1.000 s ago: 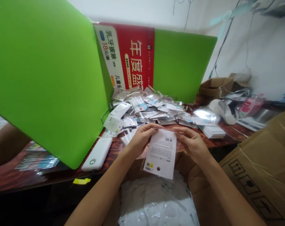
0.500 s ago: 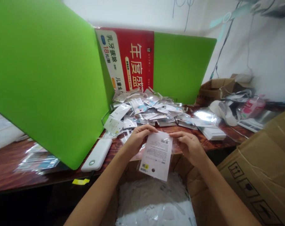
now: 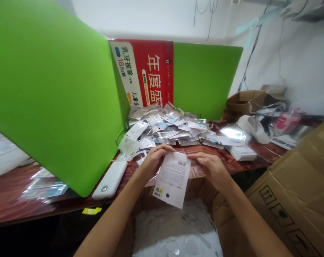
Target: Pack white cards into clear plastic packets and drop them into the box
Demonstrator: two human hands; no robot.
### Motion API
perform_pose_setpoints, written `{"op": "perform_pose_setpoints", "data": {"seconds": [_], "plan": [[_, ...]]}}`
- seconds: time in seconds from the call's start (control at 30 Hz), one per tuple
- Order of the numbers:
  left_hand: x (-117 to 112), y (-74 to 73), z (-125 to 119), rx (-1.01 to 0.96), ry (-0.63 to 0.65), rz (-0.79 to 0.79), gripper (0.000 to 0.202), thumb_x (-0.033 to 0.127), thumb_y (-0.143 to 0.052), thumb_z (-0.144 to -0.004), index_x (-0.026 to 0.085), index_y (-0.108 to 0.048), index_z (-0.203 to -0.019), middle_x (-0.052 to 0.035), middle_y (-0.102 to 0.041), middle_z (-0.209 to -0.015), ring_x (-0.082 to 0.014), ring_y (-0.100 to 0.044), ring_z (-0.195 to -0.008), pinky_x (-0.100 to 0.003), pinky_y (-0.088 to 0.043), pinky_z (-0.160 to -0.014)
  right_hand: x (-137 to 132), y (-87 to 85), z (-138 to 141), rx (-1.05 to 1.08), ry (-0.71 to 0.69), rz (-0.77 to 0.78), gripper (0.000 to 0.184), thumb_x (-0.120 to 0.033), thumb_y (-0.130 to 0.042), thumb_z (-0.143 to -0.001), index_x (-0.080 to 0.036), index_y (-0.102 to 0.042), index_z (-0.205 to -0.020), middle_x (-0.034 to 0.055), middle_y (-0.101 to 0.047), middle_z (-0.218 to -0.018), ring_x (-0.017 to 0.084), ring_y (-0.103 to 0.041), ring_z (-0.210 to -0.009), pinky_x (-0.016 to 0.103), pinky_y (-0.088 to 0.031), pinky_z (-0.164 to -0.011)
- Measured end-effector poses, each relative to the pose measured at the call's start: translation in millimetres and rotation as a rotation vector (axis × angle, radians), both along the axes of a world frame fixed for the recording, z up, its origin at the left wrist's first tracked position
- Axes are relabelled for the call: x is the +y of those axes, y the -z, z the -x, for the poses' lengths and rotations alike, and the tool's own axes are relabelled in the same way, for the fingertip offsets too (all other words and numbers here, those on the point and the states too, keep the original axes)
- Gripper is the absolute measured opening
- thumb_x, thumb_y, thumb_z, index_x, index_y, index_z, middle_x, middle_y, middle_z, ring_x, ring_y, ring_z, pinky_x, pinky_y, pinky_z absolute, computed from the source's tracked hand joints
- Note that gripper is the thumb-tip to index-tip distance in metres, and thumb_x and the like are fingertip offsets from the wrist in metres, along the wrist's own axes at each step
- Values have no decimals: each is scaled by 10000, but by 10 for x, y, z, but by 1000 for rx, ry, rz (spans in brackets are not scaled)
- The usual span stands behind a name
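At the far left a green divider panel (image 3: 52, 100) stands on the wooden table (image 3: 6, 200), and a white power bank (image 3: 110, 179) lies flat just beside its near corner. Since a second ago the flat white packet (image 3: 173, 178) has drifted a little left and lower in view and tilted further, its bottom edge swinging toward the left; both hands have kept their pinch on its top edge throughout, so the work at that upper edge appears to be continuing rather than finished. The left hand (image 3: 153, 159) comes in from the lower left with its forearm stretched diagonally, fingers curled down over the packet's upper left corner and grasping it. The packet hangs from that grip near the table's front edge, printed side up, above an open box of clear bags (image 3: 175, 232). The right hand (image 3: 211, 167) reaches in from the lower right, wrist bent slightly, thumb and fingertips closed on the packet's upper right corner. Farther off, a heap of similar sealed packets (image 3: 167, 126) covers the table, and a large cardboard carton (image 3: 292, 200) stands at the near right.
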State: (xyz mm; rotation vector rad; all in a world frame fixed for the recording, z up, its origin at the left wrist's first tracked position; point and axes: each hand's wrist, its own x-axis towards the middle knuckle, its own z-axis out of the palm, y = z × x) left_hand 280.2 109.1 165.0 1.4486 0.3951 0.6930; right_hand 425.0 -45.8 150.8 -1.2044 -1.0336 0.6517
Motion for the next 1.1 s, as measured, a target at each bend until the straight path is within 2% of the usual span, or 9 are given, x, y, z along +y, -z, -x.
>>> {"op": "perform_pose_setpoints", "data": {"seconds": [0.1, 0.23, 0.43, 0.53, 0.63, 0.73, 0.83, 1.0, 1.1], "plan": [[-2, -13, 13, 11, -3, 30, 102, 223, -589, -635, 193, -682, -664, -10, -582, -672, -120, -466, -572, -221, -328, -491, -5, -7, 7, -72, 26, 24, 258, -316, -579, -795, -200, -747, -953, 70, -716, -1031, 228, -622, -986, 383, -455, -902], [-9, -11, 27, 27, 10, 43, 101, 257, -602, -648, 188, -666, -687, 14, -534, -607, -102, -424, -513, -210, -284, -456, 16, -30, 59, -78, 77, 67, 229, -313, -662, -739, -201, -721, -930, 50, -723, -952, 202, -643, -896, 349, -495, -823], [9, 16, 12, 0, 46, 32, 118, 267, -581, -683, 190, -644, -747, 25, -535, -621, -99, -441, -527, -204, -308, -473, 35, -47, 92, -63, 89, 74, 325, -186, -587, -681, -201, -696, -988, 38, -712, -973, 176, -636, -877, 318, -500, -791], [2, 7, 17, 21, 34, 7, 190, 276, -591, -704, 189, -663, -857, 20, -560, -657, -99, -448, -537, -200, -310, -479, 26, -27, 60, -109, 92, 79, 408, -135, -527, -653, -206, -704, -1014, 36, -708, -1037, 188, -627, -944, 336, -482, -857], [-11, -4, 18, 42, 50, 18, 341, 310, -614, -729, 196, -645, -1049, 30, -553, -655, -96, -444, -530, -195, -302, -477, 25, 19, 16, -69, 88, 61, 399, -156, -512, -689, -214, -717, -1025, 40, -693, -1112, 214, -606, -1041, 371, -446, -938], [10, 13, 0, 8, 104, 115, 468, 312, -624, -721, 181, -575, -1168, 16, -585, -714, -117, -524, -613, -205, -383, -555, 33, 51, -7, 89, 80, 3, 334, -222, -543, -724, -200, -738, -994, 66, -692, -1127, 249, -592, -1084, 397, -432, -962], [63, 54, -18, 55, 143, 172, 521, 297, -599, -715, 164, -512, -1211, -24, -635, -798, -151, -594, -682, -243, -435, -621, 35, 38, 5, 225, 89, -62, 309, -245, -586, -703, -194, -751, -959, 72, -714, -1066, 251, -612, -1032, 394, -441, -945], [70, 83, 5, 141, 296, 72, 580, 360, -655, -751, 197, -462, -1272, -82, -670, -1018, -215, -651, -846, -277, -479, -671, 23, -4, 37, 295, 164, -136, 284, -267, -643, -694, -188, -750, -945, 73, -724, -1022, 245, -624, -990, 387, -456, -918], [17, 79, 16, 137, 411, 27, 671, 326, -738, -720, 199, -418, -1296, -106, -657, -1111, -240, -646, -955, -298, -508, -745, 15, 0, 34, 294, 190, -134, 300, -303, -665, -706, -184, -732, -974, 79, -718, -1021, 249, -628, -974, 394, -473, -890]]}}
